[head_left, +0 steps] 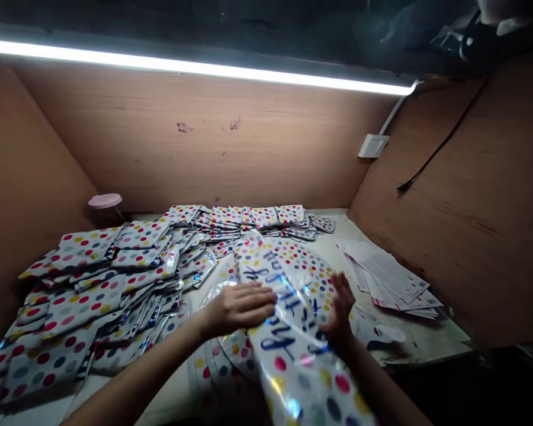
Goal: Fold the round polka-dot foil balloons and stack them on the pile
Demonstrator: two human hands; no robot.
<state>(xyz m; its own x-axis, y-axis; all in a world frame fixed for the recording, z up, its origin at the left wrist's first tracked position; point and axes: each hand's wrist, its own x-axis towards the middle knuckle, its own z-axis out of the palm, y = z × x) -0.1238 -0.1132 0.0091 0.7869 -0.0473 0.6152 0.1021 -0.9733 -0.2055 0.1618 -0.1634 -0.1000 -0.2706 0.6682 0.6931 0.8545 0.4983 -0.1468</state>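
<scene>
A polka-dot foil balloon (281, 331) with blue lettering lies partly folded lengthwise in front of me, its near end running out of the bottom of the view. My left hand (240, 305) rests flat on its left side, fingers stretched together across the foil. At the right edge is my right hand (340, 310), fingers raised and apart; its lower part seems to touch the foil, though motion blurs it. Beneath and behind lie more flat balloons (302, 257) of the same pattern, round-edged and unfolded.
Folded polka-dot foil packets (89, 302) are heaped at the left, with rows of neat packets (264, 217) along the back. Printed papers (391, 275) lie at the right. A pink-lidded container (105, 201) stands back left. Wooden panels enclose the table (444, 340) under a light tube (204, 68).
</scene>
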